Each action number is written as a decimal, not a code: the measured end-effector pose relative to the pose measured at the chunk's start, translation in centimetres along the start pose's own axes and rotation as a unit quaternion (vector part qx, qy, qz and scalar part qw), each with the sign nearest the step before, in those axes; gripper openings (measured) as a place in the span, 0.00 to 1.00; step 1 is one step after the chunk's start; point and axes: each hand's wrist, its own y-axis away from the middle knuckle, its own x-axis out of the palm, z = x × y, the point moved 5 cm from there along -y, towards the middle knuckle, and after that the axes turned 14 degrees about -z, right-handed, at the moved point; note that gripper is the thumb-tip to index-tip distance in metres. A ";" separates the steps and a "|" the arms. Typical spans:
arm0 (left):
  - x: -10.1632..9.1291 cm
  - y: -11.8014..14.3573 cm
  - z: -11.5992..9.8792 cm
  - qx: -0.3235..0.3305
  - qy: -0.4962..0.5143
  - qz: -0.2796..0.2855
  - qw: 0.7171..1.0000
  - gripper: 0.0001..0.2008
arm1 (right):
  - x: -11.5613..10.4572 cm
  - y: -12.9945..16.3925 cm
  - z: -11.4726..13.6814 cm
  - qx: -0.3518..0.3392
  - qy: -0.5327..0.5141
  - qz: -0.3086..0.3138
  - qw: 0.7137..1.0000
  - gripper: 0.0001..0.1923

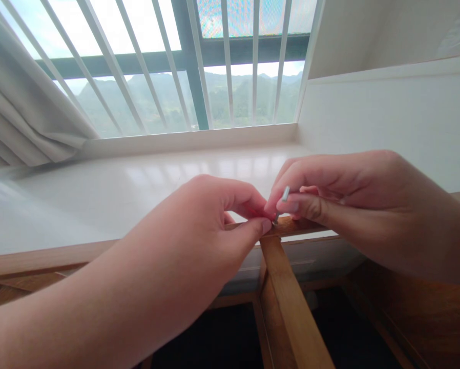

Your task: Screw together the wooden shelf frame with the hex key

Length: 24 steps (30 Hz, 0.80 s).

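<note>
A small metal hex key (pixel 286 193) is pinched between the thumb and fingers of my right hand (pixel 345 205), its short arm sticking up above the thumb. Its lower end points down at a small screw (pixel 275 222) on the top of the wooden rail (pixel 305 226). From the other side, my left hand (pixel 210 220) closes thumb and forefinger on the screw, with the fingertips against the rail. The fingertips partly cover the screw. Just below the hands, a wooden crossbar (pixel 293 307) meets the rail and runs towards me.
Dark open compartments (pixel 210 338) lie below on both sides of the crossbar. Behind the rail is a glossy white window ledge (pixel 149 179), with a barred window (pixel 230 92) beyond. A grey curtain (pixel 22 102) hangs at the left; a white wall (pixel 391 113) stands at the right.
</note>
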 end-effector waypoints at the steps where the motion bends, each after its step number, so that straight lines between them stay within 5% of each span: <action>1: 0.0 0.0 0.0 0.001 -0.002 0.000 1.000 0.08 | 0.0 0.0 0.0 0.002 0.003 -0.004 1.000 0.11; 24: -0.1 0.0 0.1 -0.015 -0.016 -0.007 1.000 0.07 | -0.1 0.0 -0.3 0.008 -0.011 -0.022 1.000 0.10</action>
